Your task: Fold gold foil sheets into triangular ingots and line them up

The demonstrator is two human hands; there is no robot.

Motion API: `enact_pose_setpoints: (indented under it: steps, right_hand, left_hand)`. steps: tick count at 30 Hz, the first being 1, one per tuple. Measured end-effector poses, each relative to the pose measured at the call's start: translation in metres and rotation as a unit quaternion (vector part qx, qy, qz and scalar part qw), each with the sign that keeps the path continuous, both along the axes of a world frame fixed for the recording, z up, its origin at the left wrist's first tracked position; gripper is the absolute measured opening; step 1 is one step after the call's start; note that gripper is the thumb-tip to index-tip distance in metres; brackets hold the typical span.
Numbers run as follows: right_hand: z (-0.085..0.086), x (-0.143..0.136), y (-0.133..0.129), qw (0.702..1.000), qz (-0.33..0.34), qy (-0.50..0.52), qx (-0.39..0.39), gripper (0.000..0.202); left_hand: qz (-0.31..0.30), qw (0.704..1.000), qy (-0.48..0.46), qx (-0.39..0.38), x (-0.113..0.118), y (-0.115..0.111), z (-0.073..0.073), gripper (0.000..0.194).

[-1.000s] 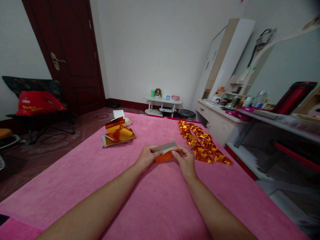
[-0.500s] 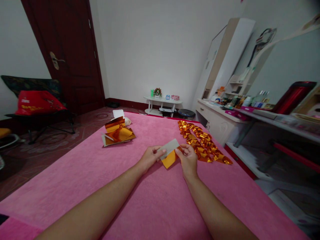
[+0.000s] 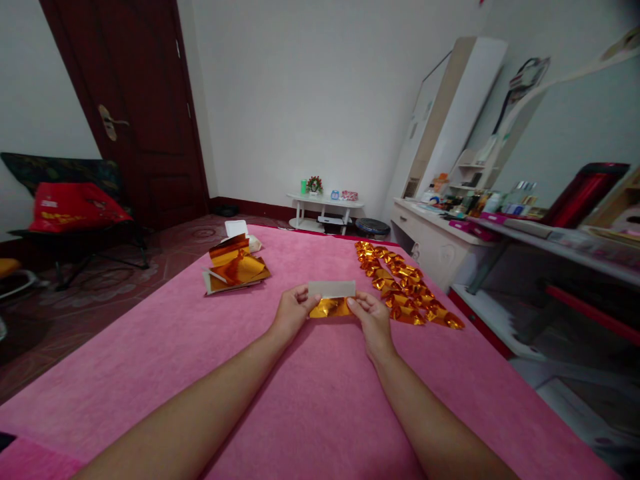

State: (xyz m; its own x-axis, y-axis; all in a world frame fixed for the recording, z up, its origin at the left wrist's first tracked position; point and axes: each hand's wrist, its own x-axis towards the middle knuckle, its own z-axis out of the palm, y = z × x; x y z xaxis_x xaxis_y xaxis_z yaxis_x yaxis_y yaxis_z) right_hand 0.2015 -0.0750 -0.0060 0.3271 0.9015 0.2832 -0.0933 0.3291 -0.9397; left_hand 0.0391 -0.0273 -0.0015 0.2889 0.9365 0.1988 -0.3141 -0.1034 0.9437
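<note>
A sheet of gold foil paper (image 3: 331, 307), partly folded with its pale grey back showing along the far strip, is held level just over the pink cloth (image 3: 300, 380). My left hand (image 3: 293, 310) pinches its left end, thumb on top. At the right end my right hand (image 3: 371, 315) grips it the same way, fingers curled behind. Rows of folded gold paper pieces (image 3: 400, 277) lie right of my right hand. A loose stack of gold paper sheets (image 3: 237, 267) rests on the cloth at the far left.
Behind the stack are a white box lid (image 3: 236, 229) and a pale bag (image 3: 254, 243). A dressing table (image 3: 440, 233) with bottles stands at the right. A low white table (image 3: 325, 201) is by the far wall. At the left, a chair holds a red bag (image 3: 77, 208).
The paper has turned from slanted to level, and its gold part now looks folded into a narrower strip. My left hand has shifted slightly left; both hands keep hold.
</note>
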Motion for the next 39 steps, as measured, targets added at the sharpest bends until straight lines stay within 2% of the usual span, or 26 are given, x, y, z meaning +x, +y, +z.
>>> enact_pose_setpoints:
  steps: [3, 8, 12, 14, 17, 19, 21, 23, 25, 28, 31, 34, 37, 39]
  right_hand:
    - [-0.001, 0.001, 0.001, 1.0, -0.016, -0.001, -0.006, 0.027]
    - [-0.005, 0.007, 0.004, 0.996, -0.082, -0.012, -0.025, 0.03]
    - [-0.013, 0.013, 0.006, 0.982, -0.1, -0.154, -0.05, 0.024]
    - [-0.017, 0.014, 0.006, 0.966, -0.11, -0.226, -0.054, 0.021]
    - [-0.019, 0.013, 0.004, 0.939, -0.134, -0.312, -0.052, 0.024]
    - [-0.017, 0.013, 0.002, 0.914, -0.144, -0.378, -0.045, 0.027]
    - [-0.015, 0.013, 0.001, 0.891, -0.137, -0.431, -0.035, 0.029]
    - [-0.013, 0.015, 0.001, 0.879, -0.116, -0.461, -0.034, 0.027]
    - [-0.01, 0.017, 0.001, 0.873, -0.092, -0.477, -0.047, 0.026]
    - [-0.005, 0.019, 0.001, 0.864, -0.078, -0.49, -0.083, 0.027]
    - [0.001, 0.02, -0.003, 0.86, -0.049, -0.498, -0.102, 0.017]
    - [0.006, 0.02, -0.009, 0.873, -0.02, -0.478, -0.092, 0.005]
    - [0.008, 0.021, -0.014, 0.885, 0.003, -0.463, -0.048, 0.012]
    - [0.009, 0.022, -0.016, 0.886, 0.038, -0.462, -0.005, 0.018]
  left_hand:
    - [0.006, 1.0, 0.012, 0.005, -0.003, 0.002, 0.001, 0.046]
    - [0.001, 0.998, 0.051, 0.048, -0.004, 0.005, 0.001, 0.077]
    - [0.006, 0.983, 0.146, 0.112, -0.013, 0.013, -0.006, 0.071]
    - [0.021, 0.957, 0.223, 0.186, -0.021, 0.015, -0.009, 0.074]
    - [0.019, 0.884, 0.333, 0.326, -0.032, 0.013, -0.008, 0.076]
    - [0.013, 0.843, 0.388, 0.372, -0.036, 0.009, -0.003, 0.064]
    - [0.005, 0.823, 0.421, 0.382, -0.037, 0.007, 0.003, 0.056]
    - [-0.024, 0.819, 0.435, 0.374, -0.036, 0.009, 0.007, 0.054]
    - [-0.063, 0.828, 0.433, 0.352, -0.034, 0.014, 0.008, 0.053]
    - [-0.1, 0.847, 0.426, 0.303, -0.033, 0.024, 0.006, 0.046]
    - [-0.13, 0.846, 0.447, 0.26, -0.033, 0.031, 0.004, 0.039]
    - [-0.134, 0.842, 0.437, 0.287, -0.034, 0.029, 0.003, 0.032]
    - [-0.13, 0.848, 0.391, 0.333, -0.036, 0.022, 0.005, 0.021]
    - [-0.139, 0.832, 0.389, 0.37, -0.038, 0.016, 0.008, 0.014]
